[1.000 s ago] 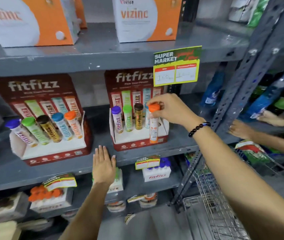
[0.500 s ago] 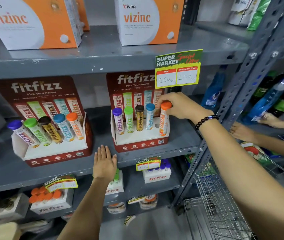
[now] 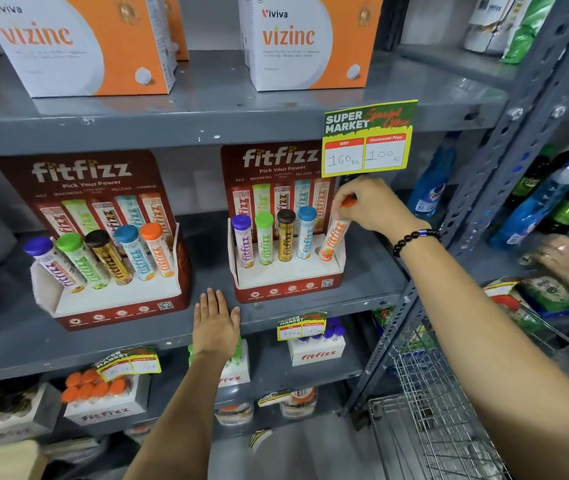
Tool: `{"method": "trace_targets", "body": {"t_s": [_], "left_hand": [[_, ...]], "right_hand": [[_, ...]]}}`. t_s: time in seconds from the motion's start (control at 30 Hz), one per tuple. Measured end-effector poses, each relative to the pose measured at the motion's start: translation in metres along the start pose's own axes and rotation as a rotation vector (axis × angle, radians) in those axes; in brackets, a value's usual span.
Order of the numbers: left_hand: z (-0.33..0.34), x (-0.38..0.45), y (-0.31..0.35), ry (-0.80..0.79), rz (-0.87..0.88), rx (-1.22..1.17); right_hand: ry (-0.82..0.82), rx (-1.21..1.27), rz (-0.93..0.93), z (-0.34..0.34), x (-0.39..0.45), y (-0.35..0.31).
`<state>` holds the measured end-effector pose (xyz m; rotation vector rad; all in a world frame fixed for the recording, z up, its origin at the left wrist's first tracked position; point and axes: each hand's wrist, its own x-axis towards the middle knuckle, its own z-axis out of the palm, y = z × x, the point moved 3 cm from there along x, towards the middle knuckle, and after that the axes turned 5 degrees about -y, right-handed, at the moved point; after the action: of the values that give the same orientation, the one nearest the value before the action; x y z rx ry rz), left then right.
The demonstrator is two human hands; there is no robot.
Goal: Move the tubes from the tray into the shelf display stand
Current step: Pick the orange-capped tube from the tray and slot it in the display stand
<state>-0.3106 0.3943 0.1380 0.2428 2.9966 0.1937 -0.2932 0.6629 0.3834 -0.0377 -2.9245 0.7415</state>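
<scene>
My right hand (image 3: 368,206) grips the orange cap of an orange fitfizz tube (image 3: 334,239), which stands tilted in the rightmost hole of the red display stand (image 3: 286,289) on the middle shelf. Purple, green, brown and blue tubes (image 3: 285,239) stand in the other holes of that stand. My left hand (image 3: 215,323) lies flat with fingers apart on the shelf's front edge, holding nothing. On the lower shelf, white fitfizz trays (image 3: 316,351) hold capped tubes; one tray with orange caps (image 3: 103,398) sits at the left.
A second red fitfizz stand (image 3: 110,306) full of tubes sits to the left. Vizinc boxes (image 3: 307,43) stand on the top shelf. A price sign (image 3: 368,138) hangs just above my right hand. A wire cart (image 3: 439,417) stands at lower right, where another person's hand (image 3: 567,259) reaches.
The orange tube went from in front of the stand into its rightmost hole, with my right hand still on the cap. My left hand stayed on the shelf edge.
</scene>
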Motion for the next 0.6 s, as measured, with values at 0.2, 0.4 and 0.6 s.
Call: {"method": "trace_targets", "body": {"t_s": [0.2,0.4,0.6], "left_hand": [[0.001,0.001,0.000,0.007,-0.008,0.002],[0.002,0.001,-0.001,0.003,-0.009,0.006],[0.000,0.000,0.000,0.008,-0.005,0.001]], "right_hand": [[0.059,0.004,0.019,0.007,0.013,0.010],[0.050,-0.002,0.039,0.019,0.022,0.015],[0.008,-0.008,0.069,0.032,0.027,0.020]]}}
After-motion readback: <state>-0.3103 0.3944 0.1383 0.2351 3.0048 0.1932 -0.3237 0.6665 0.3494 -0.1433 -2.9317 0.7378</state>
